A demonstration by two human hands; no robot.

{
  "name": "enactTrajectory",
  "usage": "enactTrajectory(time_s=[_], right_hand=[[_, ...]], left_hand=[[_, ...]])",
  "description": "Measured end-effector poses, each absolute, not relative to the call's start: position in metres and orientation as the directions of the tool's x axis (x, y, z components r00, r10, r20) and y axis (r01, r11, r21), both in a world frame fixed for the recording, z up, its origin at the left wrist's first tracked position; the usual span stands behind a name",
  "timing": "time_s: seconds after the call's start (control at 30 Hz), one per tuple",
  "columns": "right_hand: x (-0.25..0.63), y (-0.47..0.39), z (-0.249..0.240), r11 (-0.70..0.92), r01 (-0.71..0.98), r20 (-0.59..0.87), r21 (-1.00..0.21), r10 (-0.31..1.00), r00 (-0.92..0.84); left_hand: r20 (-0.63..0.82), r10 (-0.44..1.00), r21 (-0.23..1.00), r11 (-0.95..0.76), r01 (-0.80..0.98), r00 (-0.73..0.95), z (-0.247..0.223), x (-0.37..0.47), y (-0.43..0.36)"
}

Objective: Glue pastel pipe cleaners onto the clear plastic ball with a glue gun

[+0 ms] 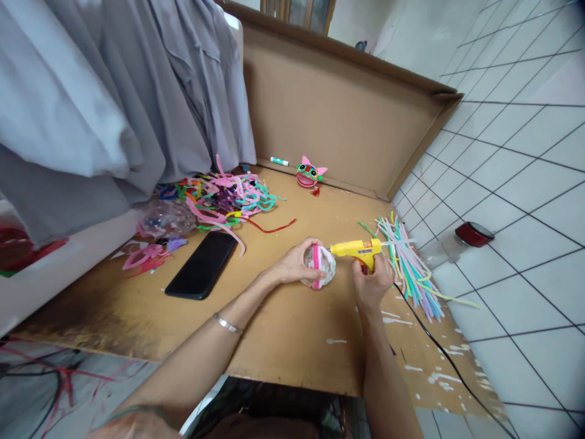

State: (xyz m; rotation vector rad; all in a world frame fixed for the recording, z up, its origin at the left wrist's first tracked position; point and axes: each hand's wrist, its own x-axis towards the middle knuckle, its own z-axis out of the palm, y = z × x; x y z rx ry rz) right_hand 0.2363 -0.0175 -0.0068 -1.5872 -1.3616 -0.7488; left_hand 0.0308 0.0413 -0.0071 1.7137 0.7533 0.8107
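My left hand [298, 263] is wrapped round the left side of a small clear round container [327, 268] with a bright pink strip and a white strip across it. My right hand [373, 279] grips the handle of a yellow glue gun [354, 249], whose nozzle points left at the container's upper right edge. A translucent glue stick [397, 242] sticks out of the gun's back end. Beyond my hands, a small decorated figure with pink ears [308, 174] sits by the cardboard.
A black phone [201, 266] lies left of my hands, below a tangle of coloured pipe cleaners [233, 194]. Pastel pipe cleaners [414, 268] lie at the right. A black cord [439, 344] crosses the table's right side. Cardboard [329, 103] stands behind; grey cloth [137, 91] hangs upper left.
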Motion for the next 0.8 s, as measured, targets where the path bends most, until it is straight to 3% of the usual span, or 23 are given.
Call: enactTrajectory(time_s=[0.8], right_hand=[[0.2388,-0.0176,-0.0052,0.004,0.959,0.85,-0.285,0.462,0.251]], left_hand=[[0.15,0.806,0.965,-0.246,0.094,0.572,-0.0054,0.0318,0.0391]])
